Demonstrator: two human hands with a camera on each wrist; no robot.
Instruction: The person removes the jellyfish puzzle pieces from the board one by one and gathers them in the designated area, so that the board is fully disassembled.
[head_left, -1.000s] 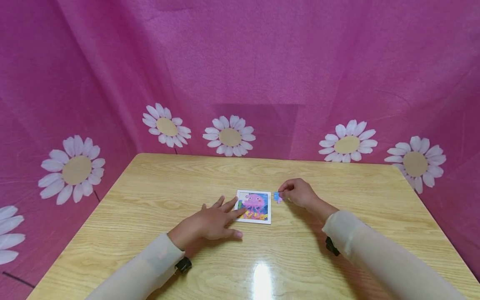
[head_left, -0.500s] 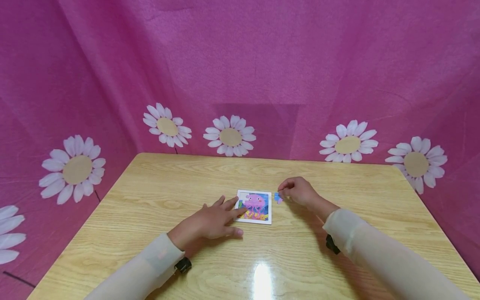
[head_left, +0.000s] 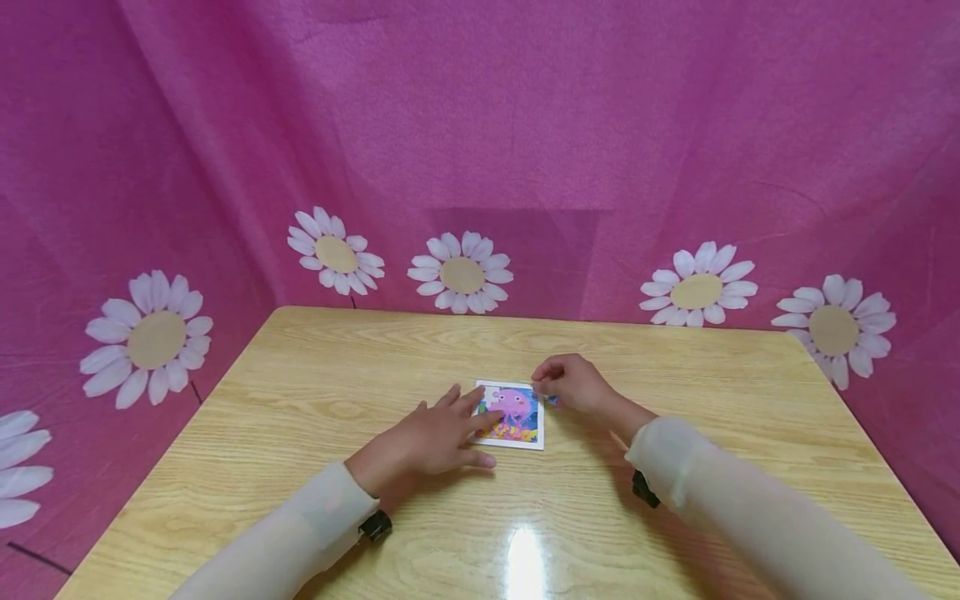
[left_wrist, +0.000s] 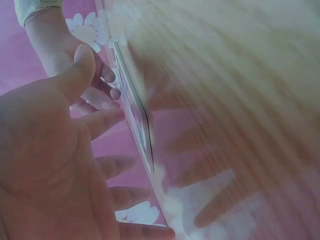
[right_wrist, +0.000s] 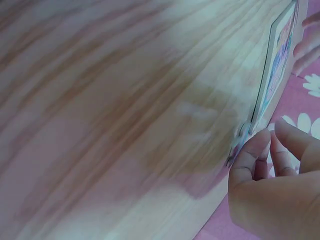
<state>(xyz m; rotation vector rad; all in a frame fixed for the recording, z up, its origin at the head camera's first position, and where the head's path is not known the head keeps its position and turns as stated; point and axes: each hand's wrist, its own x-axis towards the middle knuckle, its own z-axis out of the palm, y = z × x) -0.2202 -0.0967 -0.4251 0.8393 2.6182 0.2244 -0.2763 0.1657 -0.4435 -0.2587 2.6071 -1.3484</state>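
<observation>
A white-framed jigsaw puzzle (head_left: 517,412) with a pink octopus-like sea creature lies on the table; a pale patch shows in its upper left. My left hand (head_left: 438,433) is spread with straight fingers over its left edge, a finger reaching onto the picture. At the frame's upper right corner my right hand (head_left: 573,385) has thumb and fingertips pinched together, seemingly on a small puzzle piece that the fingers mostly hide. Beneath that hand, right of the frame, loose blue and pink puzzle pieces (head_left: 553,400) lie on the wood, seen edge-on in the right wrist view.
The wooden table (head_left: 375,358) ends at a pink cloth (head_left: 525,125) with white daisies behind and at the sides. Black straps (head_left: 375,525) sit on both forearms. Light glares off the tabletop near the front.
My right hand has shifted left from the loose pieces to the frame's upper right corner. My left hand has slid slightly right, staying spread on the puzzle's left side.
</observation>
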